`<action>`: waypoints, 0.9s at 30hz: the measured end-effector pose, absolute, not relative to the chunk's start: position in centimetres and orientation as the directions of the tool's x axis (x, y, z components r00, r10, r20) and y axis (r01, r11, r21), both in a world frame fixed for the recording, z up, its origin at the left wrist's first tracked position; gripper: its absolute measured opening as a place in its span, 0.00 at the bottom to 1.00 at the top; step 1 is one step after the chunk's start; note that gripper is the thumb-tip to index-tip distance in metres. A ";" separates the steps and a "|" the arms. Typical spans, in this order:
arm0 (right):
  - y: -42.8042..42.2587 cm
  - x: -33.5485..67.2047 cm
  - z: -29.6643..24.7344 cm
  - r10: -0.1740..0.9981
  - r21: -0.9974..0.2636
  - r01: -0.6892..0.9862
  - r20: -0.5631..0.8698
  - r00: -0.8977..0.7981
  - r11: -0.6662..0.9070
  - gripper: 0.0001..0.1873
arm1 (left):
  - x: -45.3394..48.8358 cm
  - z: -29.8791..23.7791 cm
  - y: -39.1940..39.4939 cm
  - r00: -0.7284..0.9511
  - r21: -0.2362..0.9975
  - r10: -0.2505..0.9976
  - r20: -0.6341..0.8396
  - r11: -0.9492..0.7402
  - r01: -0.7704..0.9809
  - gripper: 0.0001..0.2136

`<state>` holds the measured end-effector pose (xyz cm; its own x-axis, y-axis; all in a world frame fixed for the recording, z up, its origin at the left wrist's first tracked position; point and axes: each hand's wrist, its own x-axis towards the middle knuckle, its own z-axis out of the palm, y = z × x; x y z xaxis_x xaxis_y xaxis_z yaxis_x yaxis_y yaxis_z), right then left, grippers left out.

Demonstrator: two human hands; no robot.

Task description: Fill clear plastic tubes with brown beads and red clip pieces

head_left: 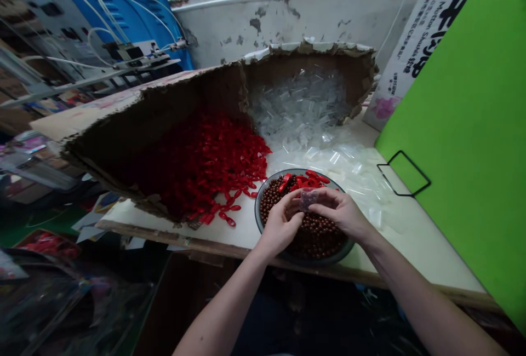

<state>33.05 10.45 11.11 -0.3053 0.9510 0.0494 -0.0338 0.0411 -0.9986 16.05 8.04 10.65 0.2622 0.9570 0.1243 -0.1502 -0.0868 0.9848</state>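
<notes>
My left hand [281, 225] and my right hand [342, 211] meet above a grey bowl [258, 214]. Between their fingertips is a small clear plastic piece [309, 199], pinched from both sides; whether anything sits inside it I cannot make out. Round brown beads [318, 230] fill most of the bowl. Several red plastic pieces [303, 181] lie on the beads at the bowl's far side. Left of the bowl, a heap of the same red pieces [222, 153] spills out of a cut-open cardboard box [160, 104].
Clear plastic pieces [302, 107] are heaped behind the bowl and spread across the white tabletop [427, 241] on its right. A green panel [460, 126] and a black wire stand [411, 175] border the right side. Machinery with white tubes [131, 52] stands at the left.
</notes>
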 end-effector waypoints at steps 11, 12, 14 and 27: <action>10.5 35.7 12.0 0.927 -0.946 0.290 0.031 -0.373 0.148 0.16 | 14.9 9.0 7.4 0.035 0.986 0.988 0.149 -0.151 0.068 0.19; 10.6 36.2 12.0 0.920 -0.923 0.348 0.013 -0.392 0.162 0.15 | 14.7 8.5 7.4 0.002 0.983 0.988 0.155 -0.154 0.095 0.19; 10.7 36.9 11.9 0.906 -0.912 0.382 -0.027 -0.423 0.151 0.15 | 14.6 8.0 7.4 -0.020 0.980 0.986 0.166 -0.162 0.117 0.18; 9.7 33.2 13.4 0.959 -0.992 -0.034 0.130 -0.250 0.125 0.18 | 16.0 11.8 6.7 0.182 0.970 0.975 0.129 -0.087 -0.226 0.19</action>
